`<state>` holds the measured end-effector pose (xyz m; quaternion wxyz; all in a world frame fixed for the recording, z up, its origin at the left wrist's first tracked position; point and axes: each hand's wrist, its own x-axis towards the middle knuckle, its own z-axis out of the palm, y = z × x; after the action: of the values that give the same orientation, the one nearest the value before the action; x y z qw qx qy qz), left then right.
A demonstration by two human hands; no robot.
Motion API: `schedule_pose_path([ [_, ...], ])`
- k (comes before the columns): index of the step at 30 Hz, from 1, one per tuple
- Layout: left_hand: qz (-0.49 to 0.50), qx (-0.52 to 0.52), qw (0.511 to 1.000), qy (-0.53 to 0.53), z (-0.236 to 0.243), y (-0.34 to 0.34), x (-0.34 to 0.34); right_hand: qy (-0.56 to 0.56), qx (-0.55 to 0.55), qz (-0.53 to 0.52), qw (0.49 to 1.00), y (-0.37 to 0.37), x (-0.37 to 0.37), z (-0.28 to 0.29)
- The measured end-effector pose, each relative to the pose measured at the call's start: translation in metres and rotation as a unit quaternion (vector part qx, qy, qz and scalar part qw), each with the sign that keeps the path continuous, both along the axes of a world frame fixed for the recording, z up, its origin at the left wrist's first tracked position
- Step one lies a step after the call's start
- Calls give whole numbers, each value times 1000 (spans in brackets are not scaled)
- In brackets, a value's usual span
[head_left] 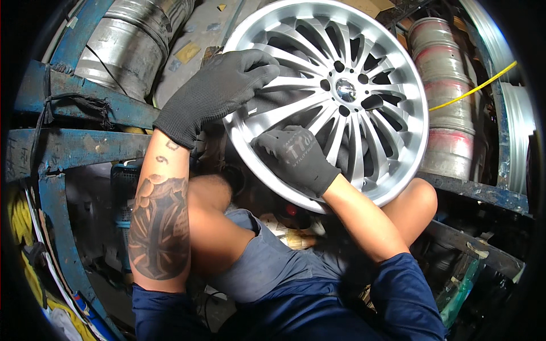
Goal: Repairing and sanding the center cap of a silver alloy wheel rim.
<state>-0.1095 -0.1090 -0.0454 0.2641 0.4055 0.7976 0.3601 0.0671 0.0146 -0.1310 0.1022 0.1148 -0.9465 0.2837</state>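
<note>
A silver alloy wheel (418, 108) with many thin spokes and a shiny centre cap (346, 90) is tilted face up before me, its lower edge by my knees. I wear dark gloves on both hands. My left hand (227, 82) lies over the wheel's left edge, fingers curled and thumb close to them beside the spoke ends. Lower down, my right hand (293, 156) is closed, its knuckles up, against the inside of the rim at the lower left. Its fingertips are turned under, so anything small pinched in them is hidden.
Blue metal frames (91, 148) stand at the left, with a dark cord tied round one. Stacked bare wheel barrels (446, 113) fill the right rack, crossed by a yellow hose (478, 88). A large metal barrel (122, 51) lies upper left. Yellow cloth (23, 227) hangs far left.
</note>
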Motion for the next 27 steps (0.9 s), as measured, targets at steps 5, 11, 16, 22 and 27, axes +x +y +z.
schedule_pose_path([
  [5,14,7,999,-30,-1,-5,-2,-15,-5,-11,1000,3,5,9],
  [11,0,27,1000,-15,-5,-1,-4,21,-41,-30,998,6,8,4],
  [16,18,-10,996,-91,4,0,1,-11,-4,-4,1000,-2,1,5],
  [22,-1,3,1000,7,-1,-3,2,-24,0,2,1000,-8,3,7],
  [27,-23,14,1000,9,-4,0,1,-24,14,-1,1000,-3,3,5],
])
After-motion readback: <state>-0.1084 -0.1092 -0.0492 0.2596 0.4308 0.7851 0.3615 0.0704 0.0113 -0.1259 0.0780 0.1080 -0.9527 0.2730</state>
